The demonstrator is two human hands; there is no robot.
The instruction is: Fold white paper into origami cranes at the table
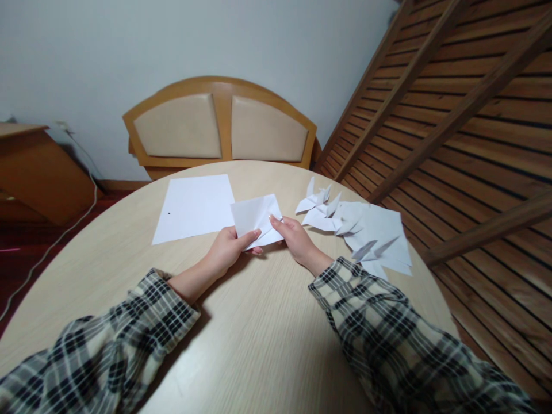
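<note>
Both hands hold a folded white sheet of paper (255, 211) above the middle of the round table. My left hand (228, 247) pinches its lower left part, thumb on top and fingers underneath. At the right edge, my right hand (297, 238) grips the paper with the thumb pressed on its face. Creases run across the folded sheet, and its underside is hidden. Close to my right hand stand several white folded paper birds (321, 215), one of them (371, 259) nearer to my sleeve.
A flat stack of white paper (194, 207) with a small dark spot lies at the left on the wooden table (241, 345). More white sheets (383, 224) lie under the birds at right. Beyond stand a padded headboard (226, 92) and a slatted wooden panel (452, 126).
</note>
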